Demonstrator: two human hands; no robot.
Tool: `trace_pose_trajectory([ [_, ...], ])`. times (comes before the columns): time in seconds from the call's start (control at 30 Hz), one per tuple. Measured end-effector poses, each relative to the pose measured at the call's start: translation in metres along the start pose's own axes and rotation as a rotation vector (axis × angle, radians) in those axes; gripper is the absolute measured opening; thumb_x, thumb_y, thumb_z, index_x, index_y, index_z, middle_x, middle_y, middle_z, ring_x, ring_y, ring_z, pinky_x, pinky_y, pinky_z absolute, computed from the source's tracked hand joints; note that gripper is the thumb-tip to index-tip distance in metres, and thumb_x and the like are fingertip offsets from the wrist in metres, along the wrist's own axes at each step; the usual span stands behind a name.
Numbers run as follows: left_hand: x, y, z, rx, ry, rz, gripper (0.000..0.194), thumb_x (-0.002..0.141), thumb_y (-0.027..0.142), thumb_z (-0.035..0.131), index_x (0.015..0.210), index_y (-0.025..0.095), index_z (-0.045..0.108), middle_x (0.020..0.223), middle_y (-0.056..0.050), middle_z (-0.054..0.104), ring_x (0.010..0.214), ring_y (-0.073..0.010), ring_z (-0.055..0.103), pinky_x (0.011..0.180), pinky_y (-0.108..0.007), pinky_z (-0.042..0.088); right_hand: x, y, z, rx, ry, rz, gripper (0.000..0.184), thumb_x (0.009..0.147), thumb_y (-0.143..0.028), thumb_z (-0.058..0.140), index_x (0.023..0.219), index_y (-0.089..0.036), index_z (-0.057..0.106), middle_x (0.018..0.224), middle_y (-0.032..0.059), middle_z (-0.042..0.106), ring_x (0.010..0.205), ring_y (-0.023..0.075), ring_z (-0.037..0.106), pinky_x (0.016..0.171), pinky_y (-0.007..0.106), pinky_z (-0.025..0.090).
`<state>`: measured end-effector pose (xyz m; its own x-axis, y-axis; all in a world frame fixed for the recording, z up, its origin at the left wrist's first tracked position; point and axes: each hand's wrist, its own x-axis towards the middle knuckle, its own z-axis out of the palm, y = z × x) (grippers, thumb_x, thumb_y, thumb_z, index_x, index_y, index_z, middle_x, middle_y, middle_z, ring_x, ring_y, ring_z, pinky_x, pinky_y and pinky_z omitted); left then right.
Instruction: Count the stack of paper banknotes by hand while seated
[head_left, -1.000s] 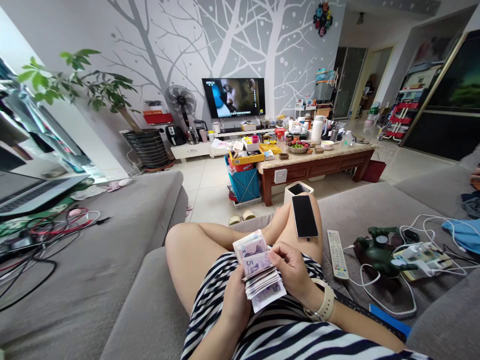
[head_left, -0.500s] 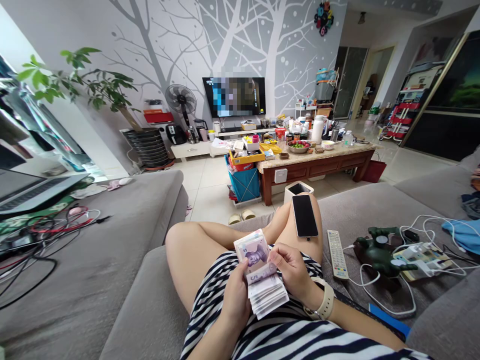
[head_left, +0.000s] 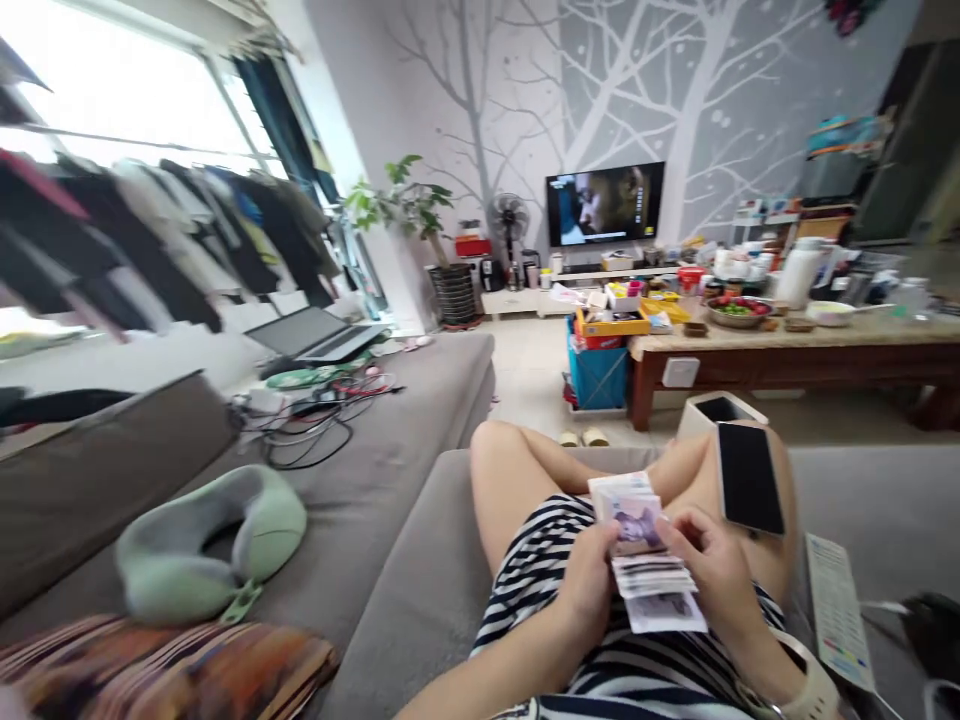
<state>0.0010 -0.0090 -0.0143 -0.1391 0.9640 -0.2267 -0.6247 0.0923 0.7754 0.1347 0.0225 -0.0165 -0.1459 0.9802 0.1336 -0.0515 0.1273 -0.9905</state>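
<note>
Purple banknotes [head_left: 637, 530], two hands, one phone [head_left: 750, 478]

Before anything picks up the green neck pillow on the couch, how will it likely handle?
The neck pillow looks padded, so it should probably squash under a grip. Its open U shape may let the arms flex if it's lifted by one end. Lying flat on the couch, it seems unlikely to roll.

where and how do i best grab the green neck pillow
I'd take the neck pillow by its right-hand arm, coming from the right and above: the side nearest your left hand, with bare sofa beside it. It lies curved around a hollow, so fingers could hook in there, thumb outside. The striped cushion crowds the near side.
</note>
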Motion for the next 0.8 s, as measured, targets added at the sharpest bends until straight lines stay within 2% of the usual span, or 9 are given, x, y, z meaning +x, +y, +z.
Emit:
trace_pose_trajectory([
  [0.17,0.002,-0.009,-0.003,-0.032,-0.095,-0.009,0.03,0.06,0.033,0.072,0.079,0.01,0.074,0.076,-0.012,0.074,0.084,-0.0319,0.068,0.087,-0.043,0.045,-0.001,0.01,-0.007,0.022,-0.034,0.079,0.038,0.074,-0.054,0.07,0.064,-0.019,0.059,0.059,0.0003,0.053,0.055,0.0168,0.047,0.049,0.026,0.04],
  [0.27,0.003,-0.012,-0.003,-0.048,-0.111,-0.027,0.027,0.059,0.03,0.072,0.08,0.012,0.074,0.075,-0.011,0.074,0.081,-0.0306,0.068,0.086,-0.041,0.046,-0.001,0.014,-0.01,-0.012,-0.035,0.094,0.037,0.075,-0.055,0.069,0.067,-0.02,0.062,0.062,0.0021,0.057,0.057,0.0185,0.05,0.05,0.027,0.043],
  [0.37,0.002,-0.011,-0.003,-0.017,-0.116,-0.026,0.028,0.064,0.033,0.07,0.081,0.012,0.075,0.073,-0.01,0.075,0.075,-0.0283,0.068,0.081,-0.04,0.047,0.0,0.01,-0.009,-0.051,-0.006,0.063,0.039,0.076,-0.056,0.067,0.065,-0.02,0.06,0.058,0.0009,0.054,0.056,0.0179,0.048,0.05,0.027,0.042],
  [0.43,0.002,-0.009,-0.002,0.019,-0.061,0.002,0.029,0.067,0.037,0.069,0.077,0.011,0.075,0.075,-0.01,0.075,0.073,-0.0261,0.067,0.08,-0.038,0.048,0.001,0.005,-0.006,-0.089,0.027,0.013,0.04,0.077,-0.056,0.066,0.063,-0.019,0.058,0.058,-0.0001,0.052,0.056,0.017,0.046,0.052,0.026,0.041],
  [0.5,0.004,-0.006,-0.001,0.042,-0.017,-0.001,0.031,0.068,0.04,0.07,0.077,0.01,0.075,0.079,-0.011,0.076,0.077,-0.0261,0.068,0.082,-0.037,0.048,0.003,0.001,-0.003,-0.082,0.032,-0.015,0.041,0.078,-0.056,0.065,0.063,-0.02,0.055,0.057,-0.0015,0.049,0.056,0.0163,0.044,0.05,0.026,0.039],
  [0.63,0.009,0.003,0.002,0.039,-0.02,-0.014,0.035,0.068,0.042,0.073,0.083,0.01,0.075,0.09,-0.012,0.077,0.085,-0.0261,0.069,0.086,-0.035,0.049,0.006,0.001,0.003,-0.005,0.037,-0.062,0.038,0.081,-0.052,0.064,0.066,-0.019,0.053,0.06,-0.0022,0.048,0.057,0.0153,0.044,0.051,0.025,0.038],
  [0.8,0.011,0.009,0.005,0.041,-0.024,-0.083,0.031,0.072,0.039,0.07,0.082,0.01,0.073,0.079,-0.012,0.077,0.082,-0.0281,0.072,0.083,-0.038,0.053,0.011,0.004,0.003,0.009,0.017,-0.106,0.037,0.085,-0.05,0.061,0.067,-0.019,0.051,0.06,-0.0032,0.046,0.057,0.0138,0.042,0.052,0.025,0.035],
])
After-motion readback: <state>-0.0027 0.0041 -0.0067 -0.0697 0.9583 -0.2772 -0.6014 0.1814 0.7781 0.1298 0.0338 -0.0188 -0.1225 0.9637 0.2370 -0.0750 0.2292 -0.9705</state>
